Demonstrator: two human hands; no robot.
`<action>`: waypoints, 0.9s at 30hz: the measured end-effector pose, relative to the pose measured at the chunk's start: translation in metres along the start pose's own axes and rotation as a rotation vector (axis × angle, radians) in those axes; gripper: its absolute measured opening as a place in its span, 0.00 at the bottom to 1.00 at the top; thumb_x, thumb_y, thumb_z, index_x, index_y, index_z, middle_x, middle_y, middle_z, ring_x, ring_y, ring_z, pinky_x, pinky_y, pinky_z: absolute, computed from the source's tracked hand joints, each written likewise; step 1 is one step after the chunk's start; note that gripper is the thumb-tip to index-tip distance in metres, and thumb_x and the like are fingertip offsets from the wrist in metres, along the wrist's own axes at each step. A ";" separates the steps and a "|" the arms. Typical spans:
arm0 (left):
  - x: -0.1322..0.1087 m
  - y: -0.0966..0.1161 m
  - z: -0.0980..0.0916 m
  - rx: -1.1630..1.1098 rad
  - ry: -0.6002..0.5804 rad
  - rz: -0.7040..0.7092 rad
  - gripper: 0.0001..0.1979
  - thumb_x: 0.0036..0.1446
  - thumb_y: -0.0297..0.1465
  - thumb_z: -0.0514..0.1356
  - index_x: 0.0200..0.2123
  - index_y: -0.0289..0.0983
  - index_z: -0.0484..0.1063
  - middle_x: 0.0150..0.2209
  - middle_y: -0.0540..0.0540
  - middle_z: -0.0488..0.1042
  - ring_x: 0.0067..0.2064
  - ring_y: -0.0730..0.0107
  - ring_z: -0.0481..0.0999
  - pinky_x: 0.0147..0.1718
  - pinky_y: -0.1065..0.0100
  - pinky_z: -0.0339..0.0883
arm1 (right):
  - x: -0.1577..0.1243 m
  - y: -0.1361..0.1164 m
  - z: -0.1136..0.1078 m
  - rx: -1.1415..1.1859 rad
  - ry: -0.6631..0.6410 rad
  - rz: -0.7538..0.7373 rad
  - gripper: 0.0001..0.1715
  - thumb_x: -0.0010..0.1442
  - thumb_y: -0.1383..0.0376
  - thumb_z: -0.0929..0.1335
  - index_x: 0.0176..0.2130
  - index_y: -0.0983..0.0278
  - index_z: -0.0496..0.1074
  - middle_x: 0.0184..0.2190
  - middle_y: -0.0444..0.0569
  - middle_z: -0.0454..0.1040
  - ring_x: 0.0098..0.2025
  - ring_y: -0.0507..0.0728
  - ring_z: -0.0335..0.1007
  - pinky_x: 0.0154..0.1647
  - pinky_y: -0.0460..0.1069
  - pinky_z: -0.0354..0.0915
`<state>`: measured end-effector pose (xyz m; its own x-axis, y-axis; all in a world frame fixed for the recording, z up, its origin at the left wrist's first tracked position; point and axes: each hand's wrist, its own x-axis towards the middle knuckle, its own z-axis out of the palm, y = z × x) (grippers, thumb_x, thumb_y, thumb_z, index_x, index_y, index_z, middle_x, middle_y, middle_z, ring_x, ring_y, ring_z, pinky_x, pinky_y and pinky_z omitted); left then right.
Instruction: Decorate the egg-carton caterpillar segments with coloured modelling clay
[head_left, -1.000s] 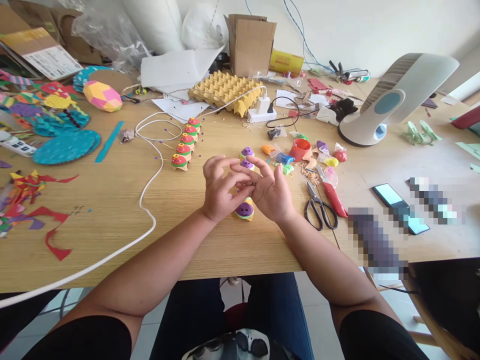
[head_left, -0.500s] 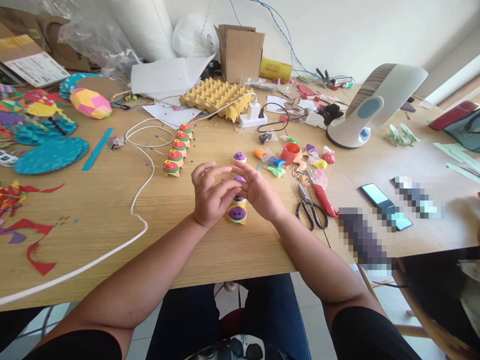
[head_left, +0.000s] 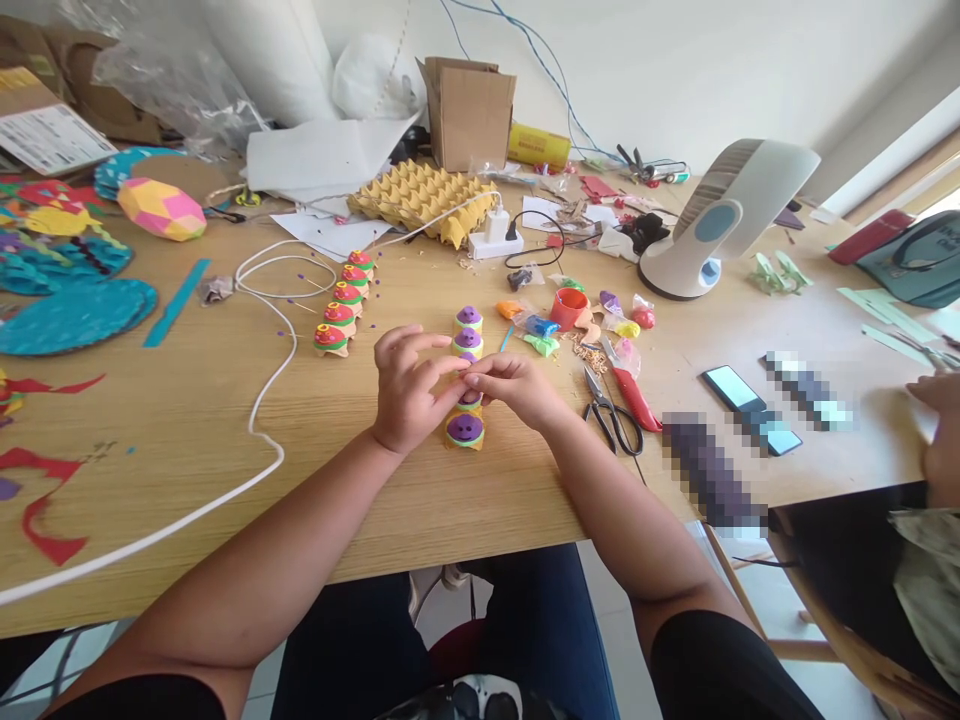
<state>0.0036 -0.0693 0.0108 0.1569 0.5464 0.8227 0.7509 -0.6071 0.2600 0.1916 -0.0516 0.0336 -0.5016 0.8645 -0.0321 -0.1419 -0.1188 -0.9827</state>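
My left hand (head_left: 414, 388) and my right hand (head_left: 517, 390) meet at their fingertips above a row of egg-carton cups topped with purple clay (head_left: 465, 428). The front cup bears a small dark face. Thumb and forefinger are pinched on each hand; whatever sits between them is too small to make out. The left hand's other fingers are lifted and spread, while the right hand's are curled. Part of the purple row is hidden behind the fingers. Left of it stands a second row of cups with red and green clay (head_left: 335, 338).
Scissors (head_left: 613, 412) and a red-handled knife (head_left: 637, 395) lie at right, near bagged clay (head_left: 541, 325) and a red tape ring (head_left: 568, 308). A white cable (head_left: 262, 400) crosses the left side. A fan (head_left: 720, 220) and phone (head_left: 750, 405) stand farther right, with another person's hand (head_left: 937, 400).
My right hand's fingers have gone from stretched out to curled in a pinch against the left fingertips. The view has shifted slightly, and another person's hand has appeared at the right edge.
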 end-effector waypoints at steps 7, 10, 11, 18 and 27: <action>0.000 -0.018 0.004 -0.008 0.133 -0.192 0.20 0.59 0.38 0.66 0.53 0.41 0.71 0.51 0.38 0.72 0.57 0.53 0.70 0.61 0.49 0.62 | 0.003 -0.005 -0.012 -0.161 0.269 -0.127 0.19 0.49 0.54 0.79 0.29 0.63 0.72 0.23 0.42 0.74 0.23 0.48 0.65 0.22 0.44 0.59; -0.003 -0.035 0.010 0.001 0.226 -0.353 0.17 0.62 0.36 0.63 0.53 0.40 0.70 0.51 0.39 0.73 0.57 0.56 0.71 0.61 0.50 0.63 | 0.006 -0.003 -0.019 -0.235 0.393 -0.155 0.22 0.52 0.51 0.77 0.28 0.61 0.68 0.21 0.40 0.69 0.21 0.48 0.61 0.20 0.44 0.55; -0.004 -0.039 0.012 -0.001 0.238 -0.384 0.17 0.62 0.35 0.63 0.53 0.40 0.70 0.51 0.39 0.73 0.56 0.56 0.71 0.60 0.51 0.63 | 0.007 -0.002 -0.021 -0.267 0.444 -0.166 0.22 0.54 0.50 0.75 0.27 0.61 0.67 0.20 0.40 0.68 0.21 0.48 0.60 0.20 0.44 0.54; -0.004 -0.042 0.019 -0.038 0.200 -0.372 0.16 0.60 0.33 0.64 0.52 0.39 0.71 0.50 0.40 0.74 0.56 0.56 0.71 0.61 0.52 0.59 | 0.003 -0.012 -0.033 -0.521 0.647 -0.198 0.31 0.65 0.50 0.66 0.17 0.61 0.62 0.14 0.42 0.62 0.19 0.49 0.54 0.23 0.47 0.52; -0.004 -0.040 0.022 -0.059 0.174 -0.377 0.16 0.60 0.33 0.63 0.51 0.39 0.71 0.49 0.39 0.74 0.55 0.55 0.71 0.59 0.53 0.60 | 0.002 -0.017 -0.076 -0.667 0.870 -0.219 0.09 0.58 0.60 0.70 0.32 0.62 0.78 0.25 0.44 0.76 0.25 0.52 0.65 0.27 0.48 0.58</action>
<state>-0.0132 -0.0341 -0.0138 -0.2361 0.6342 0.7362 0.6964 -0.4180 0.5834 0.2573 -0.0106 0.0365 0.2834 0.9128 0.2942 0.4635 0.1383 -0.8753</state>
